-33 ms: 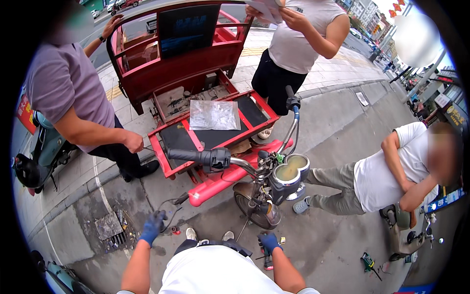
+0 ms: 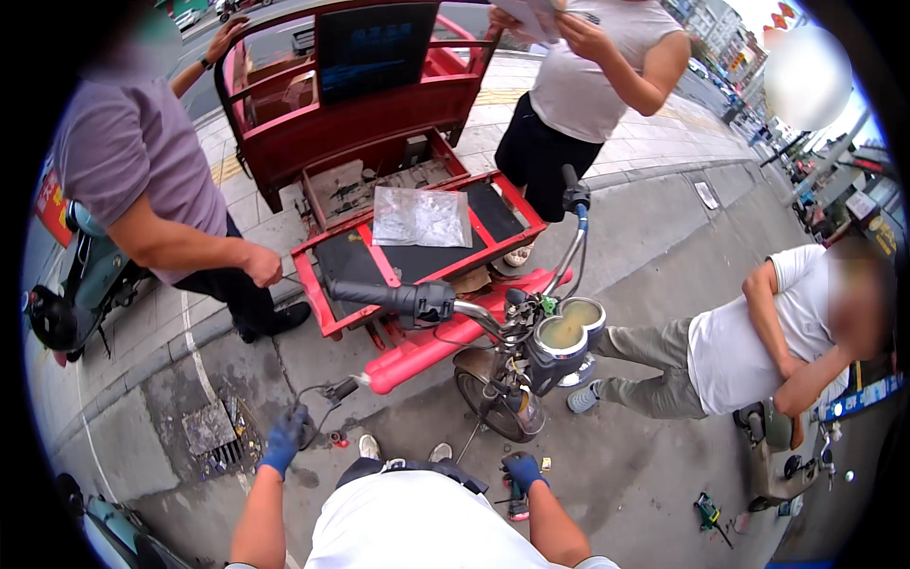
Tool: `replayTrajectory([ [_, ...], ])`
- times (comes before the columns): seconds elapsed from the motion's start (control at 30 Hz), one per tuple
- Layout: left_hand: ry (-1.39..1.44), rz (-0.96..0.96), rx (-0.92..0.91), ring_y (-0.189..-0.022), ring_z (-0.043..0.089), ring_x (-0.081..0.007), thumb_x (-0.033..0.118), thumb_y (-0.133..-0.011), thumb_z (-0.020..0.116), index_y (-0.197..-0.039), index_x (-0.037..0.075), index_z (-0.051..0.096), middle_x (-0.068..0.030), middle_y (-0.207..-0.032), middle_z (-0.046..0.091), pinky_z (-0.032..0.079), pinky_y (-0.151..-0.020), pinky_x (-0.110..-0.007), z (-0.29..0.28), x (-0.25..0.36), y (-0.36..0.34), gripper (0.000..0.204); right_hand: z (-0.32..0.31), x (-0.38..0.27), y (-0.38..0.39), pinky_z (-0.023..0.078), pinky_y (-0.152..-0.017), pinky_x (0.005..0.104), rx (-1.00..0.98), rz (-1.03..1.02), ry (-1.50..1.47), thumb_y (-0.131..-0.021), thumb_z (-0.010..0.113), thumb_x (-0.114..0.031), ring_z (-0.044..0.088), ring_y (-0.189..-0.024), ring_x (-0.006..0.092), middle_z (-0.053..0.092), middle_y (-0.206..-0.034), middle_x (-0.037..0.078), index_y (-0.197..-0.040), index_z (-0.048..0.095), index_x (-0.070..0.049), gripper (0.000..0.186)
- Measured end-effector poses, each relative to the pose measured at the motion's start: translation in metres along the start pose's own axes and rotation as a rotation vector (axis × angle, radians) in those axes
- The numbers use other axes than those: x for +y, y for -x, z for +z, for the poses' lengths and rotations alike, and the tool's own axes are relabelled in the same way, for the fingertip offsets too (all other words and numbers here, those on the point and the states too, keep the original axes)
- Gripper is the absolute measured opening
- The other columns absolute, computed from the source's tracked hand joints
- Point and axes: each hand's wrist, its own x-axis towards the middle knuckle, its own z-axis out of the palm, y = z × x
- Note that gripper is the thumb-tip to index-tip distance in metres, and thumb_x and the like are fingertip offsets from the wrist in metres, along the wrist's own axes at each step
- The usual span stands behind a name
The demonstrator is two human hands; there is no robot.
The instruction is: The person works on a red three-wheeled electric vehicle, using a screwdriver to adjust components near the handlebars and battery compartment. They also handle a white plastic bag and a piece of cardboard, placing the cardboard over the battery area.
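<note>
My left hand, in a blue glove, is closed around a looped black cable. That cable runs to a short black cylindrical piece, which lies just off the end of a pink-red tube on the tricycle. My right hand, also blue-gloved, hangs low by my right side with fingers curled. Below it shows a red-and-black tool; I cannot tell its exact kind. In front of me are the tricycle's handlebar grip, its round gauges and front wheel.
A plastic bag lies on the red-framed seat base. One person stands at left, another behind the tricycle holding papers, a third at right. A drain grate and a green tool are on the ground.
My left hand has moved slightly down and left with the cable. The black piece sits a little farther from the tube's end. The whole view has shifted slightly.
</note>
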Motion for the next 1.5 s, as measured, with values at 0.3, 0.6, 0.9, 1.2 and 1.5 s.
replayTrajectory([
  [0.3, 0.096, -0.523, 0.346, -0.057, 0.061, -0.0183, 0.046, -0.092, 0.051, -0.091, 0.002, 0.062, -0.0105, -0.073, 0.064, 0.047, -0.056, -0.034, -0.107, -0.129, 0.109, 0.045, -0.014, 0.067, -0.004, 0.049, -0.047, 0.0373, -0.062, 0.266, -0.09, -0.081, 0.062, -0.018, 0.061, -0.059, 0.0243, 0.061, -0.077, 0.012, -0.105, 0.054, -0.006, 0.028],
  [0.6, 0.017, -0.539, 0.685, -0.057, 0.062, -0.0241, 0.04, -0.092, 0.052, -0.088, 0.003, 0.062, -0.0132, -0.068, 0.065, 0.05, -0.059, -0.037, -0.145, -0.183, 0.153, 0.039, 0.006, -0.058, -0.014, 0.048, -0.043, 0.0382, -0.143, -0.081, 0.066, -0.083, 0.062, -0.02, 0.062, -0.058, 0.0261, 0.062, -0.082, 0.014, -0.113, 0.046, -0.006, 0.036],
  [0.9, 0.558, -0.698, 0.77, -0.034, 0.037, -0.0155, 0.045, -0.095, 0.042, -0.079, 0.011, 0.046, -0.0039, -0.053, 0.043, 0.027, -0.031, -0.032, -0.118, -0.391, 0.204, 0.038, 0.029, -0.106, 0.022, 0.05, -0.051, 0.0317, 0.033, -0.234, 0.316, -0.082, 0.066, -0.026, 0.063, -0.063, 0.0181, 0.063, -0.078, 0.01, -0.108, 0.056, -0.003, 0.036],
  [1.2, -0.377, -1.002, -0.186, -0.108, 0.057, -0.0233, 0.046, -0.09, 0.055, -0.119, 0.013, 0.058, -0.0167, -0.121, 0.058, 0.048, -0.088, -0.044, -0.168, -0.523, 0.221, 0.045, 0.032, -0.068, 0.061, 0.051, -0.054, 0.032, 0.194, -0.211, 0.206, -0.081, 0.066, -0.023, 0.064, -0.06, 0.0172, 0.064, -0.08, 0.011, -0.105, 0.058, -0.002, 0.033],
  [1.5, 0.598, -0.741, 0.184, -0.043, 0.044, -0.0183, 0.022, -0.086, 0.057, -0.096, 0.011, 0.049, -0.0059, -0.066, 0.051, 0.039, -0.036, -0.033, -0.077, -0.331, 0.006, 0.016, 0.021, -0.107, 0.044, 0.053, -0.063, 0.0352, 0.633, -0.416, 0.236, -0.078, 0.069, -0.029, 0.066, -0.069, 0.0228, 0.067, -0.084, 0.014, -0.105, 0.063, -0.002, 0.039],
])
